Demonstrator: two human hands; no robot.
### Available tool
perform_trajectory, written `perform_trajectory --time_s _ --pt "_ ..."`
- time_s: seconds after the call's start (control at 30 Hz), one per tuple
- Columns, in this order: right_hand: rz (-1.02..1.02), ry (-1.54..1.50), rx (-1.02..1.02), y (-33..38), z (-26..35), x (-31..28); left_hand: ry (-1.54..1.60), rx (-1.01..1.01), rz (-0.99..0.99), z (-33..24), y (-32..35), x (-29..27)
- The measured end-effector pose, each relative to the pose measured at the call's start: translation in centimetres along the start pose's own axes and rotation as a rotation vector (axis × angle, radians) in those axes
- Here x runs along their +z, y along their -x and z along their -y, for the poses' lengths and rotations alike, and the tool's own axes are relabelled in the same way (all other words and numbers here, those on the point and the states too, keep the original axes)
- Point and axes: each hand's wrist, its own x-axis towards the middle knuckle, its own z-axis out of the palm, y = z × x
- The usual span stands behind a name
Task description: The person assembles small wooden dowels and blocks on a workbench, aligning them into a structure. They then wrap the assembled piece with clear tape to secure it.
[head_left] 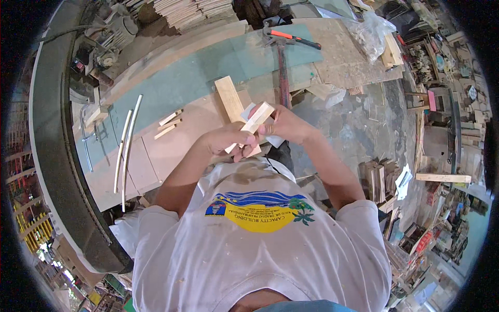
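Observation:
Close in front of my body I hold a short pale wooden block (258, 117), tilted with its far end toward the right. My left hand (230, 141) is closed round its near end, thumb along the side. On the right side of the block, my right hand (287, 125) is closed with its thumb and fingers against it. A pale sheet-like scrap (249, 111) shows beside the block by my right fingers; its kind is unclear. Beyond my left hand a longer flat wooden board (228, 97) lies on the worktable (171, 104), its near part hidden behind my hands.
A hammer (282, 67) and an orange-and-black-handled tool (296, 38) lie at the table's far side. Small wood sticks (169, 124), two long pale strips (128, 148) and a metal clamp (87, 135) are on the left. A dark machine beam (54, 119) borders the left; scrap wood (382, 179) stands right.

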Motion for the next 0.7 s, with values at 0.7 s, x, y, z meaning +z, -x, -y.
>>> perform_trajectory --time_s 0.7 --pt "0.037 0.185 -0.069 -1.5 0.5 -0.1 -0.073 0.085 -0.409 0.4 0.9 3.1"
